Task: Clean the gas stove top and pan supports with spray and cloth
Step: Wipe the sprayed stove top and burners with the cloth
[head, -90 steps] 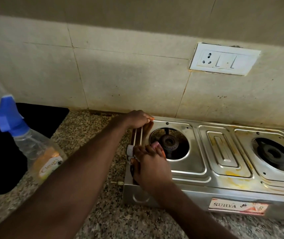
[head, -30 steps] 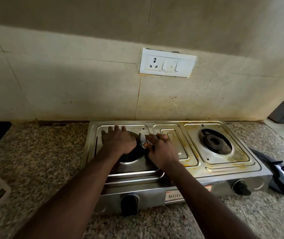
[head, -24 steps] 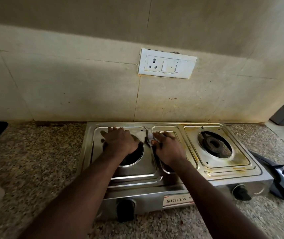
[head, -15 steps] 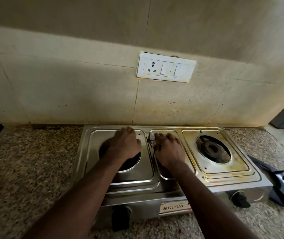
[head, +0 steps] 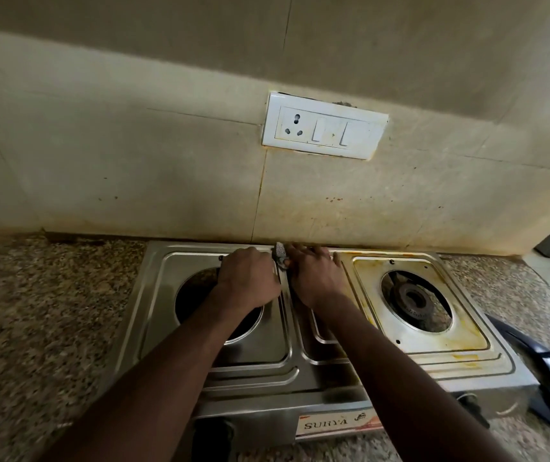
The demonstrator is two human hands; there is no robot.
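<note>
A two-burner steel gas stove [head: 256,348] stands on a speckled granite counter, its pan supports off. My left hand [head: 250,281] lies palm down on the stove top over the back of the left burner well. My right hand [head: 317,278] presses a small grey cloth [head: 280,258] against the stove's back edge, between the two burners. Only a corner of the cloth shows past my fingers. The right burner [head: 413,301] sits bare, ringed by yellow-brown grease stains. The spray bottle is out of view.
Black pan supports [head: 547,371] lie on the granite counter [head: 50,311] to the right of the stove. A white socket and switch plate [head: 323,130] is on the stained tiled wall just behind. Two black knobs project from the stove's front.
Both hands have slid from the stove's left edge to its middle and then back to the rear edge, the right keeping the cloth. The spray bottle has left the view.
</note>
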